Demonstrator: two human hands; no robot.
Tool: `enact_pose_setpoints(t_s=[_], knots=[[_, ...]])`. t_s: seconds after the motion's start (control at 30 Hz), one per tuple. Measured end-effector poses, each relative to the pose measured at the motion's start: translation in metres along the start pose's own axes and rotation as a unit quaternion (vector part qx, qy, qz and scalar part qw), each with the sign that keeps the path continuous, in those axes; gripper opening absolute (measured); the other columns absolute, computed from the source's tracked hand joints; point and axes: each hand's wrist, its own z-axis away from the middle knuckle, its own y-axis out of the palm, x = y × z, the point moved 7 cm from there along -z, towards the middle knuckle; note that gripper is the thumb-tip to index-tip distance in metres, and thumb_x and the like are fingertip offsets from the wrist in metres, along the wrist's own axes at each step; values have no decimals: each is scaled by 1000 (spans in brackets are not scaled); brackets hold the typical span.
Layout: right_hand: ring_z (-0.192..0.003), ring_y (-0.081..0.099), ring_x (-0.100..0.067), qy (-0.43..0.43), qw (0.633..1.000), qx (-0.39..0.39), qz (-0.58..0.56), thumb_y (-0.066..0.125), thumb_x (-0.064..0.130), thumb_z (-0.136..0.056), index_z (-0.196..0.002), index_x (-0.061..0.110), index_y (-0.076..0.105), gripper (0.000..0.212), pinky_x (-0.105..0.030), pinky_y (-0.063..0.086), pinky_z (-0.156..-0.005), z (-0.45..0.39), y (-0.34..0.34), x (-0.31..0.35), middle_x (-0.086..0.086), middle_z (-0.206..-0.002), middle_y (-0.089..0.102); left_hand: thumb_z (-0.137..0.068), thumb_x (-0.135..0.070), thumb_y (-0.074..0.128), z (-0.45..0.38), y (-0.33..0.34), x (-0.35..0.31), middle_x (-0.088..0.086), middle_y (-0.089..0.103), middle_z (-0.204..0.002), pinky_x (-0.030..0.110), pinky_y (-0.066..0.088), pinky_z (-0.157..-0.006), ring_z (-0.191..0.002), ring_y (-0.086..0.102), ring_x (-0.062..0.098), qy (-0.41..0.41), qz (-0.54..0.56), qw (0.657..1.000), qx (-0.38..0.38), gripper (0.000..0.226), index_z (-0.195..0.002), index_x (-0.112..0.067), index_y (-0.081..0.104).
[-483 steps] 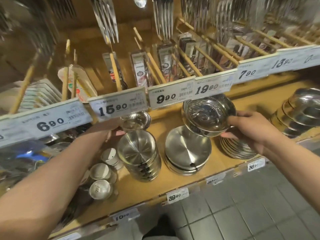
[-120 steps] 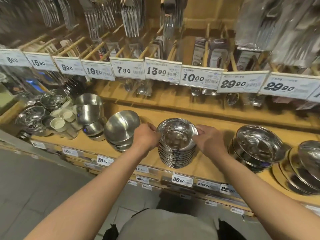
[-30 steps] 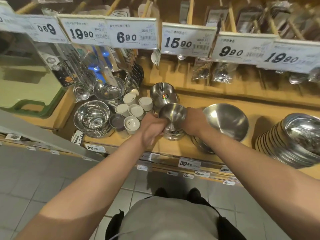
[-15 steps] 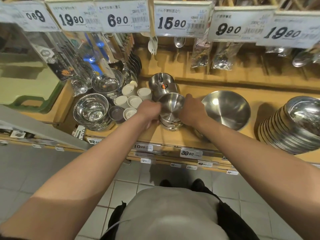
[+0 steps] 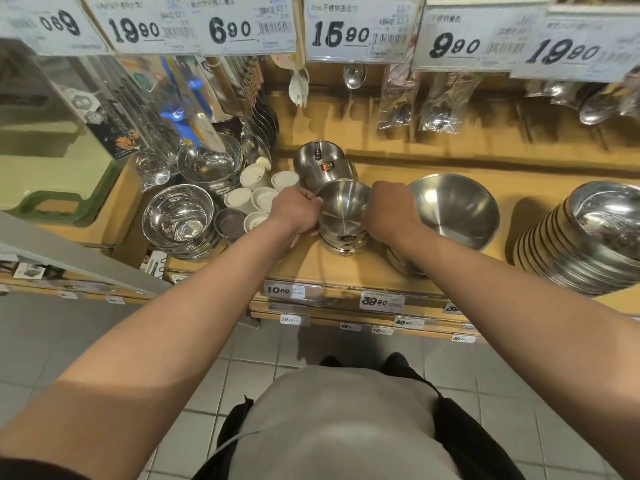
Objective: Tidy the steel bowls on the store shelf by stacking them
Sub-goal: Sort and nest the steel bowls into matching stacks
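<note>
A small stack of deep steel bowls (image 5: 343, 216) stands on the wooden shelf (image 5: 346, 271), tilted slightly toward me. My left hand (image 5: 298, 211) grips the stack's left side and my right hand (image 5: 389, 211) grips its right side, fingers curled round the rims. Behind the stack stands another steel bowl stack (image 5: 320, 164) with a red 304 sticker. A wide steel mixing bowl (image 5: 453, 209) sits just to the right of my right hand.
Shiny bowls (image 5: 178, 220) and small white cups (image 5: 258, 194) crowd the left. A tall leaning stack of steel plates (image 5: 588, 244) fills the right. Price tags (image 5: 358, 31) and hanging spoons (image 5: 353, 76) overhang the shelf. Tiled floor lies below.
The camera has come closer and lower to the shelf. Both hands stay clasped on the small bowl stack, which keeps its place between the cups and the wide bowl.
</note>
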Motion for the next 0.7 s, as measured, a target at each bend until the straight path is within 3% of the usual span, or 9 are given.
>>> enact_pose_setpoints(t_s=[0.13,0.23,0.37,0.53,0.7], knots=[[-110,62,-41,-16,1000,-8,5,57,5,-92,-115,-2,60,25,-30,38,-73,-3,-2,0,-25,-117,66,-100,-17,58,0,2,5,14,65,-80,53,62,-77,-89,72,43,-3,42,999,-5,19,-88,-6,68],[-114,59,-41,-10,1000,13,-4,61,11,-93,-123,-1,51,33,-32,36,-75,-7,1,-3,-25,-122,62,-101,-18,56,0,4,4,10,66,-81,51,63,-76,-88,71,37,11,42,999,-6,23,-82,-14,68],[-117,58,-40,-10,999,34,7,61,11,-94,-127,-2,45,40,-33,36,-77,-10,4,-2,-24,-126,59,-103,-21,53,0,5,2,15,70,-96,50,62,-80,-94,71,36,17,34,999,13,21,-87,-17,67],[-120,56,-38,-2,998,60,17,61,8,-93,-128,-3,44,41,-31,37,-77,-12,7,-4,-24,-129,58,-101,-22,57,-2,2,-2,23,73,-97,50,62,-79,-91,72,41,24,9,1000,2,22,-83,-13,68],[-120,56,-38,-3,998,56,23,60,9,-93,-127,-3,48,38,-31,39,-78,-10,4,-2,-23,-128,59,-100,-23,59,-3,1,-1,14,69,-80,49,62,-79,-89,73,41,12,0,1000,2,26,-76,-15,66]])
